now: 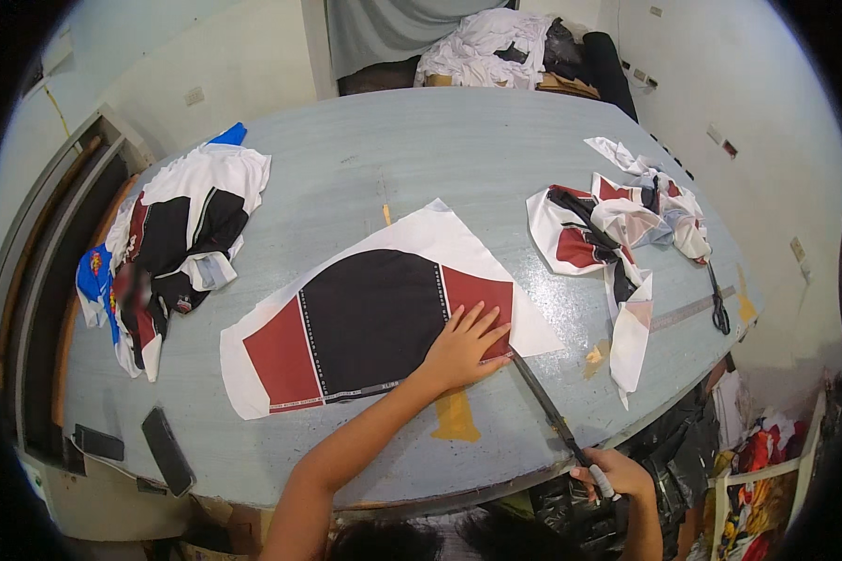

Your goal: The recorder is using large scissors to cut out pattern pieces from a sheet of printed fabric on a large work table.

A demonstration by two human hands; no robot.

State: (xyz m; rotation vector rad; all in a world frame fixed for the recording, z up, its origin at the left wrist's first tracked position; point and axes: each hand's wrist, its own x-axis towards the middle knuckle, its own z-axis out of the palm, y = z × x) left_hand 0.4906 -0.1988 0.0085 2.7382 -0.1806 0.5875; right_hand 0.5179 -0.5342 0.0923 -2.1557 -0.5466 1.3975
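A printed fabric panel (374, 309), black in the middle with dark red sides and a white margin, lies flat at the table's centre. My left hand (463, 348) rests on its right red part, fingers spread. Below and to the right, my right hand (617, 475) grips the handles of long dark scissors (552, 411) at the table's near edge. The scissors' tip reaches the panel's lower right corner, close to my left hand. Whether the blades are parted is hard to see.
Printed garment pieces (192, 220) are heaped at the left, with white and red offcuts (617, 224) at the right. Black-handled scissors (719, 313) and a ruler (688, 315) lie at the right edge. Two dark phone-like slabs (166, 451) lie near left. White cloth (486, 47) is piled beyond the table.
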